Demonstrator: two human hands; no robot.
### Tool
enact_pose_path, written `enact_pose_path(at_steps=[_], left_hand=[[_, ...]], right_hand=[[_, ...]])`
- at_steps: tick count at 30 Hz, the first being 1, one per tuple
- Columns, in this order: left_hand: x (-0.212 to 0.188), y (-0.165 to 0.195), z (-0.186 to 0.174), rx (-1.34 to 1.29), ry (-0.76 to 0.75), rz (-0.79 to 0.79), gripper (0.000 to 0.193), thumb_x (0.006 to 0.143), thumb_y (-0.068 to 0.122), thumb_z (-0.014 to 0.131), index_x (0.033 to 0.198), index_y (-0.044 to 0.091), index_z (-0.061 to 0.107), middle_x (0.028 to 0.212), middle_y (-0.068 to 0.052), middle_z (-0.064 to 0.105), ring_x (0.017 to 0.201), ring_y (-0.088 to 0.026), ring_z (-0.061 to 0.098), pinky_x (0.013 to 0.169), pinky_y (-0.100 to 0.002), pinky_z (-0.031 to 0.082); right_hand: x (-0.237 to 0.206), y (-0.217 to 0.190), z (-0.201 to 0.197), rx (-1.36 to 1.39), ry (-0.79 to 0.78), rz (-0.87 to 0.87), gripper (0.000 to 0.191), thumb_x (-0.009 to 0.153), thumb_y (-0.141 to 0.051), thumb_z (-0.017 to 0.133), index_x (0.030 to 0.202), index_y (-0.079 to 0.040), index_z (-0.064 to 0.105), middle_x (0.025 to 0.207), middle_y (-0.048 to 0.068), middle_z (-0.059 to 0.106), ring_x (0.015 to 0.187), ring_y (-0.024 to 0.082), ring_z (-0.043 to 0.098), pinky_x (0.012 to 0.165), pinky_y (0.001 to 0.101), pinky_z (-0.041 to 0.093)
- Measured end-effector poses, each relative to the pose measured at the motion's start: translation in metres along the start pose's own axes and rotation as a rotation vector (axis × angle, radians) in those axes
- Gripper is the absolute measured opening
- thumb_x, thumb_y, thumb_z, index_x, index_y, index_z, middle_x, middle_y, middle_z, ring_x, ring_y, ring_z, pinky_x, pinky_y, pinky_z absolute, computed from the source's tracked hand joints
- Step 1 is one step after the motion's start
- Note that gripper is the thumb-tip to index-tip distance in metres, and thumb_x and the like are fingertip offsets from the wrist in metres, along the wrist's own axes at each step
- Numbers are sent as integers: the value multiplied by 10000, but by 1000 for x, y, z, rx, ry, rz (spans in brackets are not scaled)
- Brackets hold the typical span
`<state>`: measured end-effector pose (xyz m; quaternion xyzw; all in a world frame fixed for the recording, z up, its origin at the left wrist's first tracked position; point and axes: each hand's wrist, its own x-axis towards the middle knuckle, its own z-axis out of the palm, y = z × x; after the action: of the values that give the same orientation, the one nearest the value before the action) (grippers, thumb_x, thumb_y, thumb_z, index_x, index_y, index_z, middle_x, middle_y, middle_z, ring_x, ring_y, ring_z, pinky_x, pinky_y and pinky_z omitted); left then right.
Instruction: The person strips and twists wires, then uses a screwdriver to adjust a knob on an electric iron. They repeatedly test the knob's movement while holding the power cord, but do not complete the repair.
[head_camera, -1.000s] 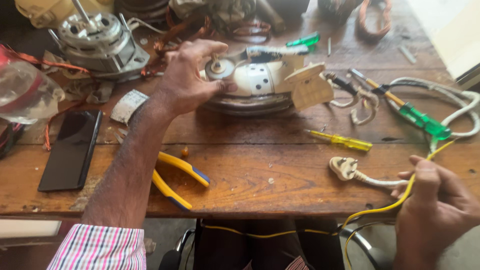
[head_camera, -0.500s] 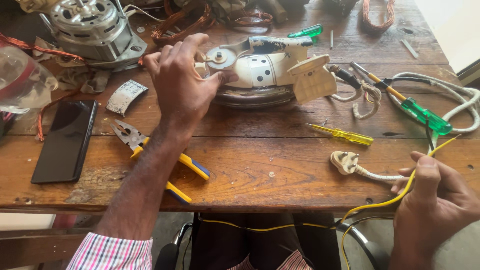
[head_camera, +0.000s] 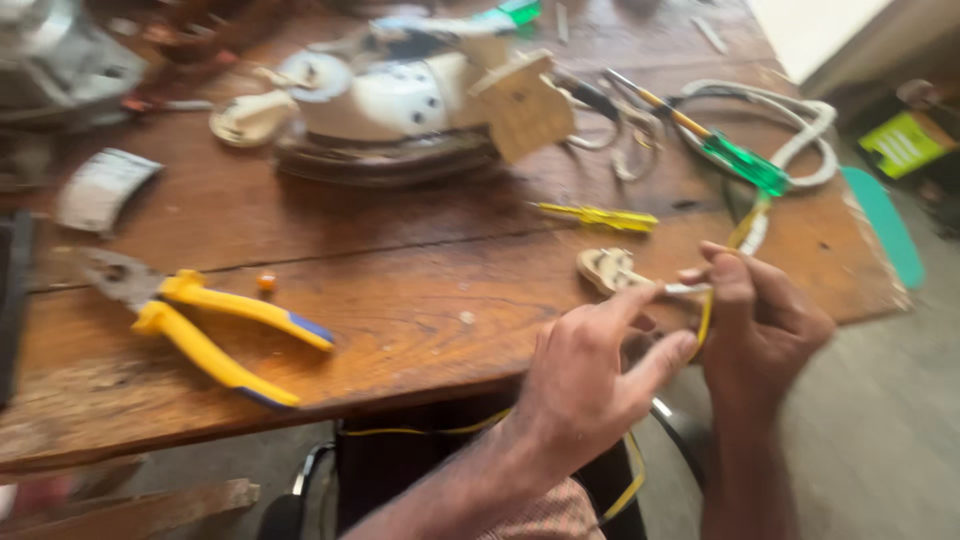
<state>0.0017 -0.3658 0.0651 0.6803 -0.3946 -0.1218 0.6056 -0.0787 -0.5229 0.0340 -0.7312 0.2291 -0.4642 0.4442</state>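
My right hand (head_camera: 765, 325) pinches a yellow wire (head_camera: 706, 320) just off the front edge of the wooden table (head_camera: 400, 310), at the right. My left hand (head_camera: 595, 375) is beside it, fingers spread and reaching toward the same wire and the white cable that ends in a cream plug part (head_camera: 605, 268); whether it touches the wire is blurred. The yellow wire runs down past my lap.
Yellow-handled pliers (head_camera: 205, 322) lie at the front left. A small yellow screwdriver (head_camera: 597, 215) and a green-handled screwdriver (head_camera: 725, 155) lie mid-right, by a white cable loop (head_camera: 800, 125). A white fan motor housing (head_camera: 395, 105) with a wooden piece stands at the back.
My left hand has left the motor housing at the back and come down to the front right, next to my right hand. The view has swung to the right.
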Motion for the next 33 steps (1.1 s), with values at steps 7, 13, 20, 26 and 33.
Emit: enact_pose_path(at_steps=[7,13,20,26,33], left_hand=[[6,10,31,-304,16,-147,384,973,243,687,1305,52,666,999,-139,785,884,-200,782,752,-333,609],[-5,3,10,-278,273,-206,225,1005,157,697,1185,26,733,746,-113,703,645,-97,624,551,-265,474],[-18,-24,-29,101,325,18,81,914,141,762,906,65,790,704,-2,749,533,-40,651,450,-221,478],[-20,-30,-30,210,228,16,85,855,147,787,810,77,769,666,-22,733,543,-87,685,486,-264,525],[-23,-28,-33,178,193,-13,98,852,153,784,801,72,763,681,-25,736,575,-97,701,520,-265,538]], right_hand=[[0,3,-8,8,-74,5,174,1084,-68,696,1185,62,752,924,67,712,804,70,617,694,196,492],[9,-6,-5,175,-208,33,255,1008,-177,709,1180,-14,614,914,57,750,712,57,651,618,190,513],[2,-3,-4,37,-90,0,165,1061,-64,736,1208,11,728,866,10,673,736,26,585,625,183,440],[-3,14,-11,-32,-16,-40,71,1009,37,748,1080,39,747,820,-3,679,708,6,591,681,168,451],[-3,21,-16,17,-38,-19,37,995,41,726,1030,39,714,838,9,694,718,10,613,693,170,477]])
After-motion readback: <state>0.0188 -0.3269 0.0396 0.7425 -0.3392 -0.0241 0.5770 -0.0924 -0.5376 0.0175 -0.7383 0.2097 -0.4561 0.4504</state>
